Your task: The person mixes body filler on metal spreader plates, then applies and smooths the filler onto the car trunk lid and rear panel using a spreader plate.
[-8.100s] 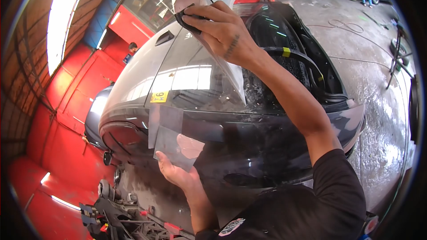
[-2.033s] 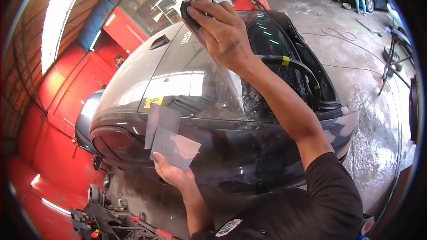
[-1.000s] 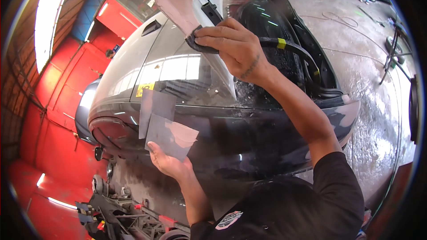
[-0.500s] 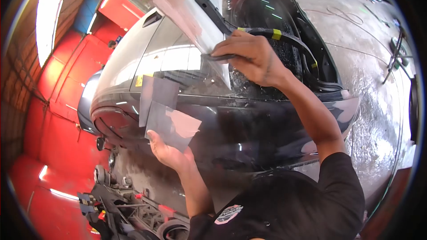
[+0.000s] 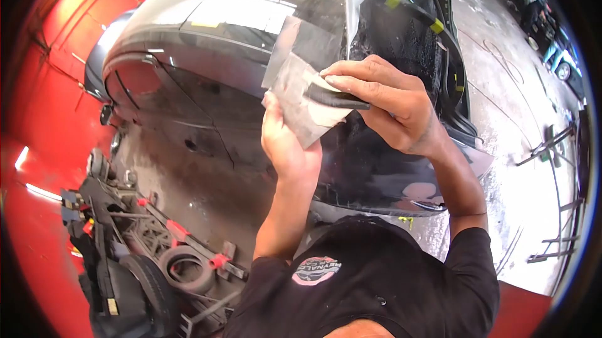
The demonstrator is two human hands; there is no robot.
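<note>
Left hand (image 5: 288, 147): curled around the near-left part of a grey plate (image 5: 285, 93), thumb at its left edge; remaining fingers mostly hidden behind it. Likely an edge grip, leaving the upper face unobstructed. A second thin sheet (image 5: 323, 40) projects beyond the plate's far side; cannot tell whether the two are joined. Pale paste (image 5: 321, 115) covers part of the plate, toward the right.

Right hand (image 5: 398, 103): fingers nearly closed, pinching a dark spreader (image 5: 332, 96) between fingertips and probably the thumb, which is out of sight. Blade lies across the paste, apparently touching. The low tilt presumably lets its edge lie along the plate, which the left hand seems to brace from below.

Both hands are together before the dark car (image 5: 182, 84). Pale panel (image 5: 356, 5) lies beyond them; tyre (image 5: 188, 270) on the near left, well apart.
</note>
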